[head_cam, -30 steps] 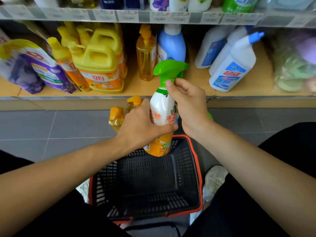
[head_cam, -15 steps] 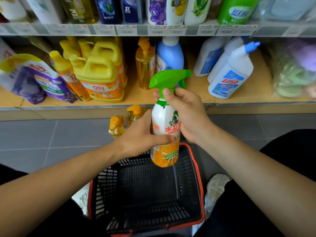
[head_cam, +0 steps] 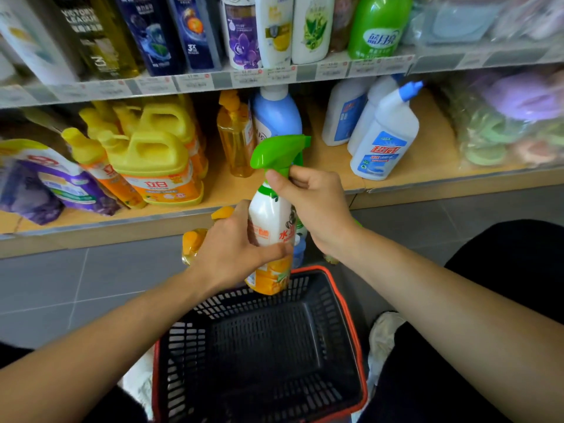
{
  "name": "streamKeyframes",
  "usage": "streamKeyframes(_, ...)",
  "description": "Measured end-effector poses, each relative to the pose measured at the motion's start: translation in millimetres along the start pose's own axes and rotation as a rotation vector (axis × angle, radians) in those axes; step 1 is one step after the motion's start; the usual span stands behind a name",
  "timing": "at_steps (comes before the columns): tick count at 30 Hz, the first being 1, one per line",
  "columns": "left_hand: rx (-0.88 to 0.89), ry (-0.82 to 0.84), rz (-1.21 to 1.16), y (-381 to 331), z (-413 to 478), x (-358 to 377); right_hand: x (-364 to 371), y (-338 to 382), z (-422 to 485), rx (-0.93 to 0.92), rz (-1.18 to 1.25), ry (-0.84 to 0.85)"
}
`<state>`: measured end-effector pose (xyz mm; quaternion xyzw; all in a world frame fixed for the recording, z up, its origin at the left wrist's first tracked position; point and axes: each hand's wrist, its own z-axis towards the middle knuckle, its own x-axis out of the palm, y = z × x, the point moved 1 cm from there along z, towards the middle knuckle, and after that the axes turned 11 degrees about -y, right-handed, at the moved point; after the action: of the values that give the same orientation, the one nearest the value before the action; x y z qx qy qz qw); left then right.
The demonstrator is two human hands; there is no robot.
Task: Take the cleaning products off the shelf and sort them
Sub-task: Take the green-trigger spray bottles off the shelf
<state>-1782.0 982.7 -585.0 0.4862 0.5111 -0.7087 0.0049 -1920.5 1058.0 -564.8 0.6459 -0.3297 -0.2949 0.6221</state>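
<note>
A white spray bottle [head_cam: 268, 221] with a green trigger head and an orange base is held upright above the far rim of the basket. My left hand [head_cam: 235, 251] grips its body from the left. My right hand [head_cam: 314, 199] grips its neck just under the trigger. The black basket [head_cam: 351, 319] with a red rim sits on the floor below, with nothing visible inside. Behind my left hand, yellow bottles [head_cam: 195, 239] stand on the floor. Yellow detergent jugs [head_cam: 155, 166], a blue bottle [head_cam: 276, 114] and white toilet cleaner bottles [head_cam: 384, 138] stand on the lower shelf.
The upper shelf [head_cam: 274, 76] carries shampoo and a green bottle [head_cam: 378, 25]. Purple refill pouches [head_cam: 61, 181] lie at the left of the lower shelf, bagged sponges [head_cam: 512, 123] at the right. Grey floor tiles [head_cam: 76, 285] surround the basket; a white shoe [head_cam: 381, 334] is beside it.
The view has tilted up, showing more of the upper shelf. The bottle has been turned slightly in my hands, with its label facing more to the right; both hands keep their hold.
</note>
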Motion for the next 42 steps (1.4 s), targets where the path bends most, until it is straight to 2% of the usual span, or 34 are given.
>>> streamKeyframes(6,-0.05,0.097,-0.342,3,14,-10,2,9,4,0.083,0.061,0.154)
streamKeyframes(13,-0.005,0.117,-0.472,-4,22,-12,4,18,8,0.187,0.195,0.169)
streamKeyframes(16,0.018,0.054,-0.435,-7,25,-13,-1,24,12,0.23,0.279,0.147)
streamKeyframes(20,-0.007,-0.015,-0.39,-6,33,-15,-5,24,19,0.193,0.221,0.116)
streamKeyframes(25,-0.083,0.109,-0.508,1,35,-20,-17,21,30,0.216,0.142,-0.042)
streamKeyframes(27,-0.109,0.184,-0.568,3,33,-23,-25,28,37,0.091,0.121,-0.063)
streamKeyframes(31,-0.096,0.332,-0.64,8,31,-29,-35,51,46,-0.3,0.046,0.156)
streamKeyframes(36,-0.118,0.461,-0.691,11,31,-32,-36,60,49,-0.52,-0.163,0.128)
streamKeyframes(38,-0.128,0.424,-0.701,10,33,-31,-33,62,48,-0.55,-0.178,0.091)
streamKeyframes(42,-0.077,0.16,-0.687,5,40,-31,-24,64,45,-0.605,-0.177,0.016)
